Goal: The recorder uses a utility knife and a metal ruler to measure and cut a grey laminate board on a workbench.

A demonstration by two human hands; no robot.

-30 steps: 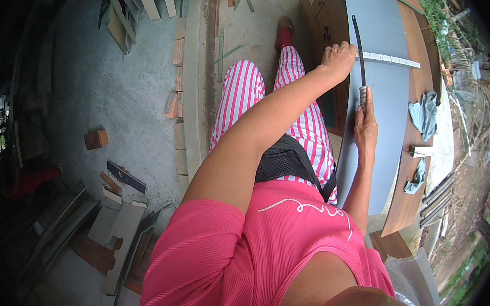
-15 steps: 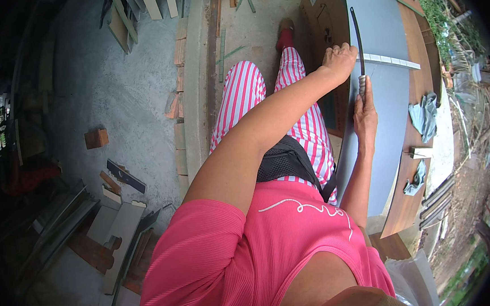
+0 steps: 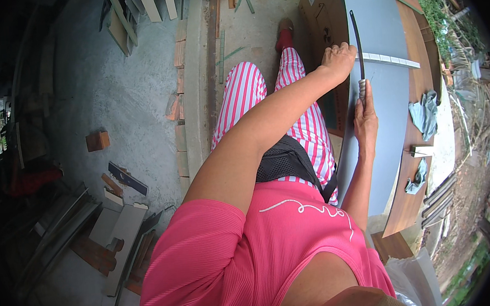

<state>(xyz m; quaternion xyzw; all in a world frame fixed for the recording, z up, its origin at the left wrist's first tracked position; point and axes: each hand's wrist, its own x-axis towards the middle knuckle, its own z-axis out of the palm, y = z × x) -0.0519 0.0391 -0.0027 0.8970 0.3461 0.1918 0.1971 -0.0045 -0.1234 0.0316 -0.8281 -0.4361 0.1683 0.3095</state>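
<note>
A thin dark hacksaw blade with a pale wrapped handle is in my right hand. The fingers close round the handle, and the blade points away from me. It crosses a narrow white strip marked into short sections, which lies across the grey board. My left hand is closed at the strip's left end, just left of the blade. The fingers hide that end of the strip. Whether the blade has cut into it, I cannot tell.
Under the grey board is a wooden surface with blue-grey cloths and a small pale block. A cardboard box stands beyond my left hand. Offcuts, a handsaw and a brick lie on the floor at left.
My right hand has drawn the hacksaw blade slightly toward me, and its tip sits a little nearer. My left hand stays in place at the white strip.
</note>
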